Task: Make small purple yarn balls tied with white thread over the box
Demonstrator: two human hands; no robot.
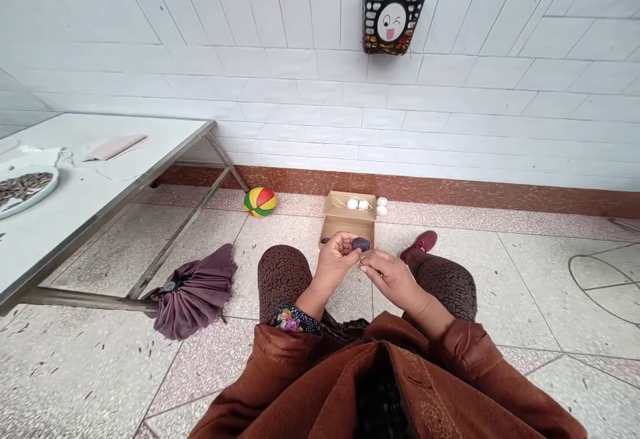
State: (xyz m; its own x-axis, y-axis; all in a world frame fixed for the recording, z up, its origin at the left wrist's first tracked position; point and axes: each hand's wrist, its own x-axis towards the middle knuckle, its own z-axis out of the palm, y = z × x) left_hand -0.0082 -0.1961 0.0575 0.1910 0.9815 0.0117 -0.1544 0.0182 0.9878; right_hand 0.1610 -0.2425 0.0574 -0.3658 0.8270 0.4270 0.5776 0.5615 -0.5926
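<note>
Over my lap, my left hand [340, 256] is closed, its fingers curled against a small dark blue-grey ball of yarn [361, 244]. My right hand [390, 276] meets it at the fingertips, thumb and forefinger pinched together. Whatever lies in that pinch is too small to make out. Just beyond both hands, an open cardboard box [347, 231] stands on the floor, partly hidden by them. White yarn balls [358, 204] rest at its lid with a loose strand, and two more white balls [382, 206] sit beside it.
A metal-framed table [175, 134] on the left bears a plate [53, 184] of dark bits and a pale cloth [114, 147]. Under its edge lie a purple folded umbrella [197, 292] and a colourful ball [261, 202]. A black basket [393, 22] hangs ahead; a wire stand [607, 286] is right.
</note>
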